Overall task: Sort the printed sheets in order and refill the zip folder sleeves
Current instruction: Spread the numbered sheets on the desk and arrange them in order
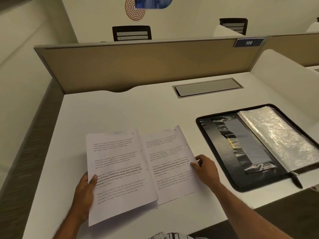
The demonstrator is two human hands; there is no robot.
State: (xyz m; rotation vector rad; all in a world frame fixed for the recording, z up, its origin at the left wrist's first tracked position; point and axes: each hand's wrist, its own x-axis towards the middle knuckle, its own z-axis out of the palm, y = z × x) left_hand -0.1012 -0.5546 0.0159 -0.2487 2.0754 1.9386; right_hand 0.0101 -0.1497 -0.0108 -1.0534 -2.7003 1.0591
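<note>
Seems early in the job: sorting under way, refilling not yet begun. Compares two printed pages side by side just above the desk (120,109). Grips with the left hand (84,192) the lower left edge of the sheet numbered 6 (117,169), thumb on the printed face, fingers hidden beneath; may be holding more than one leaf there, cannot tell. Pinches with the right hand (205,171) the right edge of the sheet numbered 9 (170,161), thumb on top, fingers curled under. Overlaps the two between the grips, the 6 lying over the 9's inner edge. Leaves the zip folder (224,178) open flat on the desk, out beyond the right-hand grip and apart from it, clear sleeves (279,135) stacked on its far half and looking unfilled. Left to do: finish the ordering, then slide each page into a sleeve.
</note>
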